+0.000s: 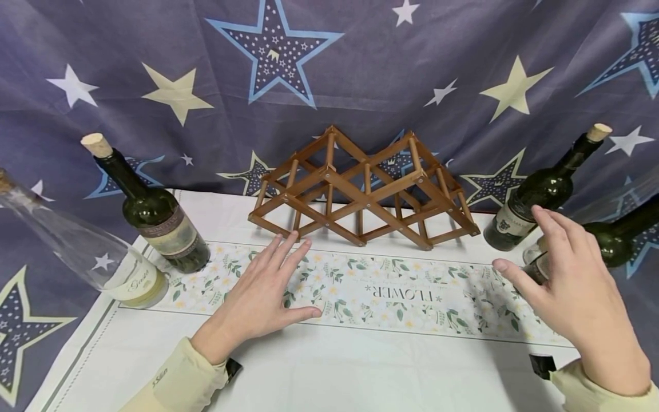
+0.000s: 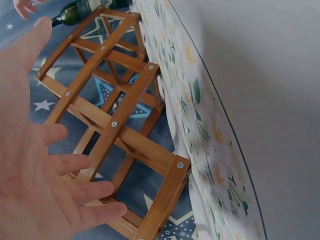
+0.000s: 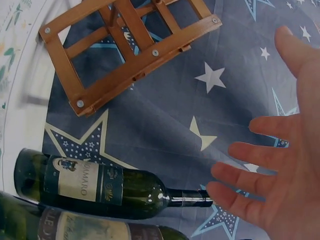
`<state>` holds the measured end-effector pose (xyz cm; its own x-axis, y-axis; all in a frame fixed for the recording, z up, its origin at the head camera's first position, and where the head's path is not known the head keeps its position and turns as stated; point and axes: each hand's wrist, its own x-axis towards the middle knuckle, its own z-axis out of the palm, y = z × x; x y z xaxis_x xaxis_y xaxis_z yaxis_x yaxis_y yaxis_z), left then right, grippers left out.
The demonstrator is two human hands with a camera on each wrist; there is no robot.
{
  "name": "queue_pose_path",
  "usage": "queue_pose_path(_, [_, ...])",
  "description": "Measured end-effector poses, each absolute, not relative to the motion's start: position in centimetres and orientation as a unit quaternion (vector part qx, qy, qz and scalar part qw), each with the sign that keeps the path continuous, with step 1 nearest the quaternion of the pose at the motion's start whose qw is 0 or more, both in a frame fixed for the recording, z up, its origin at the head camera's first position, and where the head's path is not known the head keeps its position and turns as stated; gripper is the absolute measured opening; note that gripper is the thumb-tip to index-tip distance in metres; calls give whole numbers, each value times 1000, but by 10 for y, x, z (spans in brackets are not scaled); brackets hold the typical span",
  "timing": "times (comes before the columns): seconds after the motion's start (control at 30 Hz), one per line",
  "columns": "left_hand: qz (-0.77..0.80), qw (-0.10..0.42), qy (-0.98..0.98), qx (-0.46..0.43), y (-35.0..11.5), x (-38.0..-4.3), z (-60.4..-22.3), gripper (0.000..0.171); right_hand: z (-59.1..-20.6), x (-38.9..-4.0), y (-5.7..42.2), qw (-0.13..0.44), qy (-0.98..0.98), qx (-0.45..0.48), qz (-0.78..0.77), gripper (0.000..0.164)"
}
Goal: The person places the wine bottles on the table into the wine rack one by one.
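Note:
A brown wooden folding wine rack (image 1: pixel 368 204) stands at the back of the table in a zigzag lattice, with no bottle in it. My left hand (image 1: pixel 257 297) hovers in front of its left part, fingers spread and holding nothing. In the left wrist view, the palm (image 2: pixel 30 175) faces the rack's slats. My right hand (image 1: pixel 582 286) is raised at the right with fingers extended, also holding nothing. It partly hides a dark wine bottle (image 1: pixel 610 243). Behind it stands a corked green wine bottle (image 1: pixel 546 189); whether the fingers touch either bottle is hard to tell.
At the left stand a corked dark wine bottle (image 1: pixel 172 232) and a clear bottle (image 1: pixel 139 283) with a pale label. A floral runner (image 1: pixel 355 320) lies across the white tablecloth (image 1: pixel 370 372). A star-patterned cloth (image 1: pixel 370 74) hangs directly behind the rack.

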<state>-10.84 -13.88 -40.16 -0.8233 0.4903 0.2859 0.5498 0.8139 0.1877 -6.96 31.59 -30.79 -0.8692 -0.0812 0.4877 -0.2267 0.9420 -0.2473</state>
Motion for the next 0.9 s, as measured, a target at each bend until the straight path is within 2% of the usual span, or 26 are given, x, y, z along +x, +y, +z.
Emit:
queue_pose_path(0.43, [-138,113,-943,-281,-139,-108,-402,113,-300,-63,324,345,-923,60,157,82])
queue_pose_path(0.7, [-138,117,-942,-284,-139,-109,-403,114,-292,-68,319,455,-873,69,164,89])
queue_pose_path(0.8, [-136,117,-942,-284,-139,-109,-403,113,-294,-72,324,481,-857,71,169,80])
queue_pose_path(0.9, [-135,114,-943,-282,-139,-109,-403,113,-299,-73,331,481,-857,44,181,68])
